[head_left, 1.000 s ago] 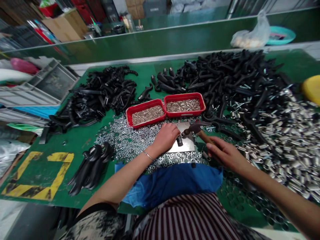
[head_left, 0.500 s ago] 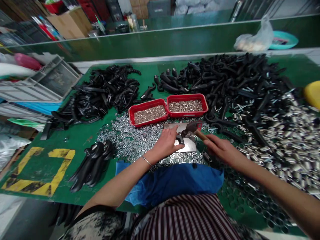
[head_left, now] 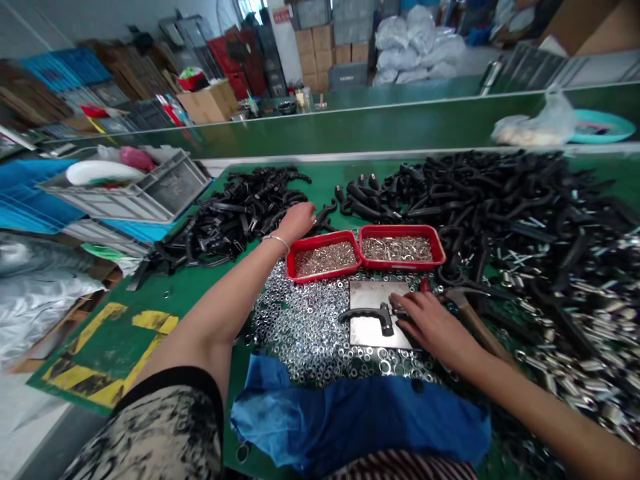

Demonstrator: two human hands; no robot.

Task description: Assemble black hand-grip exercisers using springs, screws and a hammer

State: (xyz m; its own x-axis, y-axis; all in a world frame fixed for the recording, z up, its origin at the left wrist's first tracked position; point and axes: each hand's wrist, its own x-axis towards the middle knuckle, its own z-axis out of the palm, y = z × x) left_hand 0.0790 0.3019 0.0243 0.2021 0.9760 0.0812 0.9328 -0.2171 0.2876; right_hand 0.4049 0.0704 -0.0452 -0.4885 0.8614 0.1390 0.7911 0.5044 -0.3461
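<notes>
My left hand (head_left: 299, 221) is stretched out over the right edge of a pile of black plastic parts (head_left: 245, 210), beside a loose black piece (head_left: 326, 215); its fingertips are mostly hidden. My right hand (head_left: 433, 323) rests at the metal plate (head_left: 367, 337), thumb and fingers around the end of a black T-shaped handle (head_left: 367, 313). That handle lies flat on the plate, its curved arm towards the left. Right of the plate lies a hammer with a wooden handle (head_left: 475, 323), partly behind my right hand.
Two red trays of small metal pieces, left (head_left: 325, 275) and right (head_left: 403, 265), stand behind the plate. Loose metal nuts and rings (head_left: 295, 327) surround it. More black handles (head_left: 450, 187) and shiny metal sleeves (head_left: 600, 373) cover the right. A blue cloth (head_left: 360, 423) lies in front.
My right hand has let go of the hammer, which now lies right of the plate, and has moved onto the black handle. My left hand has left the plate and reached forward-left. The view has tilted up.
</notes>
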